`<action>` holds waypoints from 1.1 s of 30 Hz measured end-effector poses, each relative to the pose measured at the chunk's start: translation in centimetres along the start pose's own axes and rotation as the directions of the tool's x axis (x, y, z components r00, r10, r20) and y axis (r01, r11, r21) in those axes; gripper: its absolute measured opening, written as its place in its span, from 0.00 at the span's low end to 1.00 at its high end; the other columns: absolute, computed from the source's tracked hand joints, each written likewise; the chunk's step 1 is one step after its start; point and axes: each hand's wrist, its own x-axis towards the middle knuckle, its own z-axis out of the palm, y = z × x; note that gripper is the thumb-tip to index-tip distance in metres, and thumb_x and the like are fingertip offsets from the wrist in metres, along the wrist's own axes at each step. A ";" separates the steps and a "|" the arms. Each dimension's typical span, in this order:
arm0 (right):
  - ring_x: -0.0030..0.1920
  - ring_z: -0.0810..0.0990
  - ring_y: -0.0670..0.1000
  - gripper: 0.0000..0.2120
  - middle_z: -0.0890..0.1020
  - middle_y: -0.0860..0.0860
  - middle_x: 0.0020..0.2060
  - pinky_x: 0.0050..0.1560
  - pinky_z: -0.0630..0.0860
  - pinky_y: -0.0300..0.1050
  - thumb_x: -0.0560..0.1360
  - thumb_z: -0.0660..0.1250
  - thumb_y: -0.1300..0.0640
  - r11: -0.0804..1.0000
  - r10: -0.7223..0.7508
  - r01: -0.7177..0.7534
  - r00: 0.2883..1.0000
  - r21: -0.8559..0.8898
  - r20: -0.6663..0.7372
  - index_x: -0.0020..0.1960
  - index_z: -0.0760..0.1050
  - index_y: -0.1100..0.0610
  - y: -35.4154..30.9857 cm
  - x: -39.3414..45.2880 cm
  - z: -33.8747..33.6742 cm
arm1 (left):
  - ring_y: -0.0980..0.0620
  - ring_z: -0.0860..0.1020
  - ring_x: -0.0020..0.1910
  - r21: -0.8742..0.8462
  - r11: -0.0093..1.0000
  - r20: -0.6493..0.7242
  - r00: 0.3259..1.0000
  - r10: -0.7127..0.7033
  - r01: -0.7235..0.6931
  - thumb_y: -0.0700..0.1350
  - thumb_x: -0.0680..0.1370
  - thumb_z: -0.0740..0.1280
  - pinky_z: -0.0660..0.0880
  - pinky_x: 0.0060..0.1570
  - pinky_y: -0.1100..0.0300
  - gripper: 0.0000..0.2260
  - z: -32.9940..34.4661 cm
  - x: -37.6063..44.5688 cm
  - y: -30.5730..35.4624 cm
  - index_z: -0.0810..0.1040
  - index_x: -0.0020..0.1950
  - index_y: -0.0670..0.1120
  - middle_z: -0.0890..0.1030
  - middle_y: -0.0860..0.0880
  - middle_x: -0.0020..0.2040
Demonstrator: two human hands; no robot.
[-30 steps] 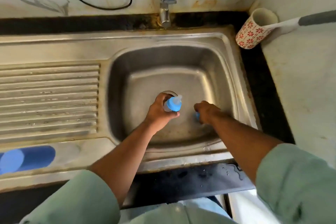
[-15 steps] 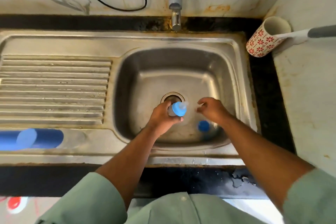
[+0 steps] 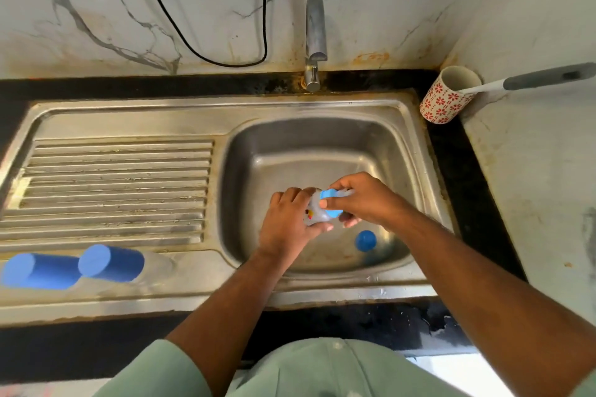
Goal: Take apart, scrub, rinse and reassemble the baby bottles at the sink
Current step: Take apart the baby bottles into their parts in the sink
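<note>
While we look down over the stainless steel sink (image 3: 322,113), our left hand (image 3: 287,226) grips the clear plastic baby bottle (image 3: 314,214), mostly hidden; our right hand (image 3: 361,200) pinches its blue ring (image 3: 332,203), the nipple blurred.

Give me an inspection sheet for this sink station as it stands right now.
Surface: steel sink with ribbed drainboard; water drops on the front edge.
Job's things: baby bottle held over the basin, its blue collar on; blue cap lying on the basin floor; two blue-capped bottles lying on the drainboard's front edge.
Clutter: patterned cup at the back right corner, holding a brush with a grey handle.
Grips: left hand holds the bottle body; right hand pinches the collar.
Cables: black cable hanging in a loop on the wall.
Surroundings: tap, no water seen running; marble wall, stained near the tap.
</note>
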 end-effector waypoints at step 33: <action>0.27 0.67 0.46 0.20 0.70 0.57 0.23 0.32 0.64 0.44 0.72 0.61 0.53 0.936 -0.345 0.343 0.837 -0.083 -0.424 0.29 0.72 0.66 -0.9 4.0 3.2 | 0.49 0.78 0.26 -0.373 -0.136 0.914 0.388 0.115 0.918 0.67 0.70 0.67 0.67 0.18 0.67 0.30 -4.7 2.9 -0.8 0.81 0.49 0.38 0.81 0.45 0.35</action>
